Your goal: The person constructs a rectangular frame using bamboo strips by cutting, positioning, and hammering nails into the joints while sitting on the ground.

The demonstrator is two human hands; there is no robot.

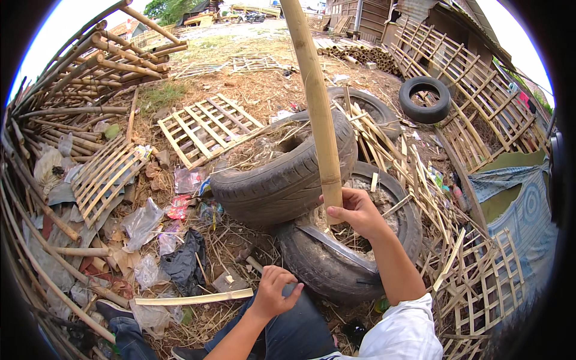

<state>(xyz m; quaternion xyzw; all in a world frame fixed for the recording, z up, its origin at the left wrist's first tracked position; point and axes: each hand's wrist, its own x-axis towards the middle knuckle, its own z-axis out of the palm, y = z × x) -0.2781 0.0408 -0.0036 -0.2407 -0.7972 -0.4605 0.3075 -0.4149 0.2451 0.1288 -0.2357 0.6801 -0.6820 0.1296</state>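
Bamboo pole (316,102) stands upright and whole, its foot inside the tyre (336,252) before me; my right hand (354,211), fingers clamped round it, steadies it. Left hand (273,292) rests curled on my knee, holding nothing.

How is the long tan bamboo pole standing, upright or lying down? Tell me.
Upright, leaning slightly. The long tan bamboo pole rises past the frame's top, its lower end gripped by the right hand over a worn black tyre.

An outdoor yard in bright daylight: dry straw-strewn ground (252,90), bamboo lattice panels (207,127) lying flat, stacked poles (90,66) at left, a lone tyre (425,99) leaning by a lattice fence (480,90).
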